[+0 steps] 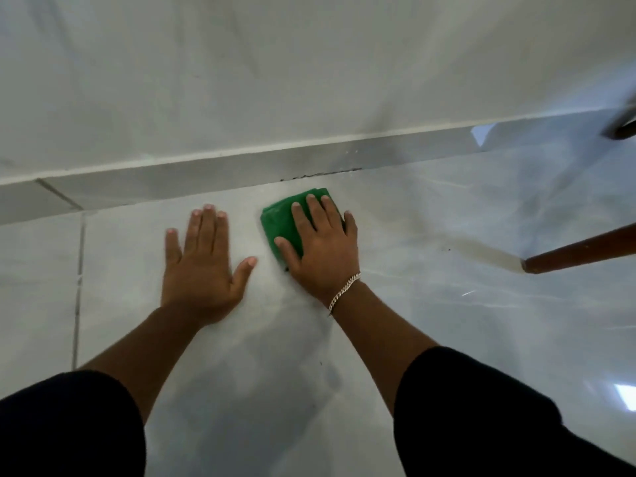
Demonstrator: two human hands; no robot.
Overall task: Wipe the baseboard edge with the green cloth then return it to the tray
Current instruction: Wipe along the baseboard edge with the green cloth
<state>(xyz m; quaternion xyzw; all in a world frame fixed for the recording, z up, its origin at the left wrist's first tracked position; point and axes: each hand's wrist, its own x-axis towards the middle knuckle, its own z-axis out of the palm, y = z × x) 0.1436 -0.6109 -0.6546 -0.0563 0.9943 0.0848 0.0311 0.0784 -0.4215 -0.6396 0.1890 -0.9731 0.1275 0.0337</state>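
Left hand [203, 263] is laid flat on the floor [430, 304], fingers spread, nothing held. Just right of it, the folded green cloth [280, 220] is pressed down under the straight fingers of the right hand [325, 251], near the baseboard [206, 173] but apparently not touching it. Wiping is judged to be in hand; next, the cloth must be pushed against the edge and drawn along it. No tray is seen.

Cool, even light, fairly bright, shadows faint and soft. The glossy floor [447, 304] catches pale glare on the right, two bright white patches in it. Everything's a touch soft: the baseboard [206, 177] lacks crisp edges, and the wooden leg [581, 251] at the right edge smears.
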